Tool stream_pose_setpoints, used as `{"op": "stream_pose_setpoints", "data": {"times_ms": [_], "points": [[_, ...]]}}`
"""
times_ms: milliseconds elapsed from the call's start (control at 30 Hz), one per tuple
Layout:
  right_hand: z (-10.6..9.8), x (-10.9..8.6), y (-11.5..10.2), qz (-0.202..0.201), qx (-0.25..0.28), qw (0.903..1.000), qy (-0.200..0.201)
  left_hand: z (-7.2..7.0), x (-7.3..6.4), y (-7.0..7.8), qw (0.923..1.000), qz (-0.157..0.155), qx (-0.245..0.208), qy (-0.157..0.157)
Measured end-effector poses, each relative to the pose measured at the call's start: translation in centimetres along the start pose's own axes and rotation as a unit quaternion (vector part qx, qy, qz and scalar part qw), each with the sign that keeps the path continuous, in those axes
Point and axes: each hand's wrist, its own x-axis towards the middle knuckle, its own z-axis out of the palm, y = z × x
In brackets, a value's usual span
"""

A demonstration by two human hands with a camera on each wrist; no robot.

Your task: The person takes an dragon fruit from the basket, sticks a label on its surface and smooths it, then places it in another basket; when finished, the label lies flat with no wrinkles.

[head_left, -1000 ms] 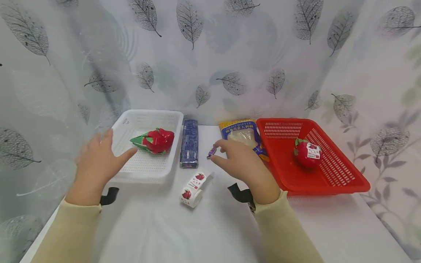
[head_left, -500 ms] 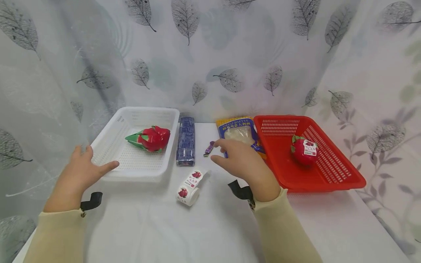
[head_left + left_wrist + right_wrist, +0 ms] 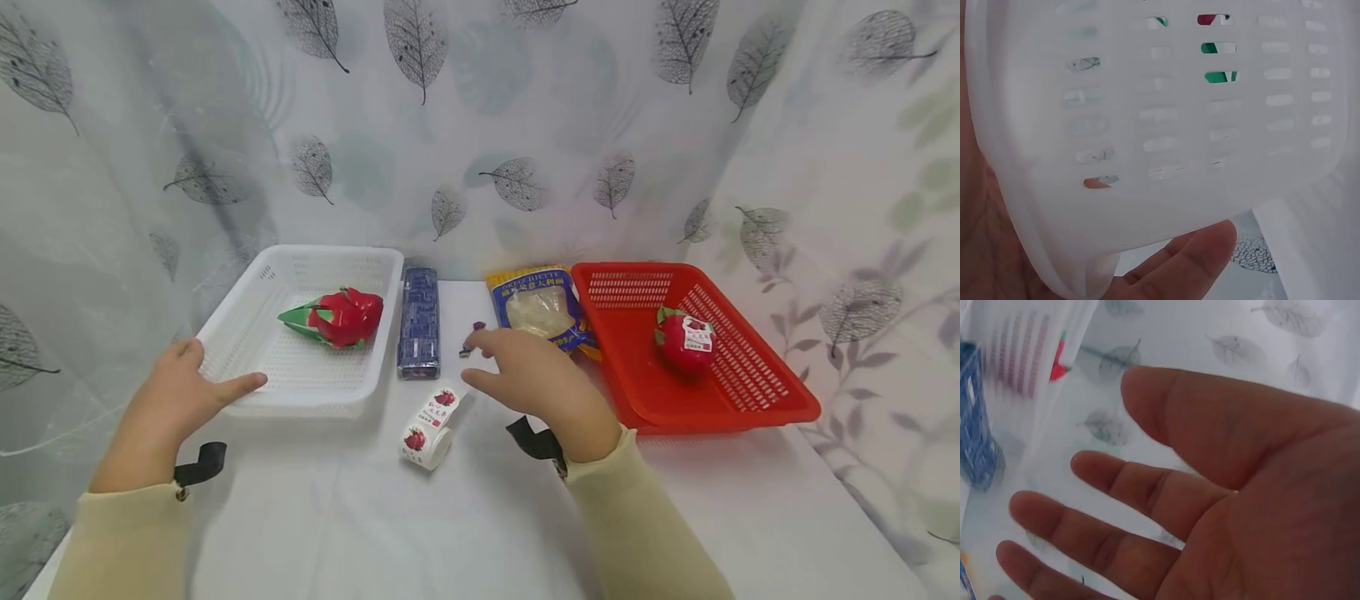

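Note:
My left hand [image 3: 168, 396] grips the near-left corner of a white basket [image 3: 315, 402], thumb over its rim; the fingers [image 3: 1200, 256] lie along the outer side in the left wrist view. A red dragon fruit [image 3: 348, 318] with green tips lies inside that basket. Held above the table, my right hand [image 3: 536, 379] has its fingers spread and slightly bent, with nothing in them. Its fingertips partly cover a small purple-wrapped candy [image 3: 477, 327] in the head view. A roll of dragon fruit stickers [image 3: 427, 433] sits between the hands.
A dark blue packet [image 3: 418, 325] stands beside the white basket. Behind my right hand lies an orecchiette pasta bag [image 3: 536, 287]. At right is a red basket [image 3: 645, 408] holding a dragon fruit [image 3: 684, 354] with a sticker. A leaf-patterned curtain [image 3: 480, 125] closes off the back.
My left hand has moved left and down onto the white basket's corner and taken hold of it. The right hand stays about where it was. The whole head view has shifted slightly left.

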Motion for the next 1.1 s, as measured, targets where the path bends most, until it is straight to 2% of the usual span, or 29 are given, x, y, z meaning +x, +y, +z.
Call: {"op": "stream_pose_setpoints", "data": {"times_ms": [200,433,567,733,933,1100], "points": [[0.7,1.3,-2.9,-0.050,-0.012,0.9978,-0.042,-0.1,0.1,0.3,0.9999,0.003,-0.009,-0.004],[0.5,7.2,-6.9,-0.123,-0.022,0.9911,-0.044,0.1,-0.1,0.2,0.9999,0.001,-0.011,-0.002],[1.2,10.3,-8.8,-0.119,-0.014,0.9908,-0.064,0.1,-0.4,0.1,0.9999,-0.002,-0.012,-0.001],[2.1,13.1,-10.8,-0.108,0.003,0.9909,-0.081,0.3,-0.5,0.2,0.9999,-0.003,-0.013,0.010],[3.2,16.0,-11.8,-0.071,-0.032,0.9910,-0.109,0.7,-0.3,0.6,0.9997,-0.006,-0.023,-0.008],[3.5,18.9,-12.8,-0.045,-0.087,0.9830,-0.155,0.2,-0.5,0.3,0.9997,-0.012,-0.021,-0.008]]}}
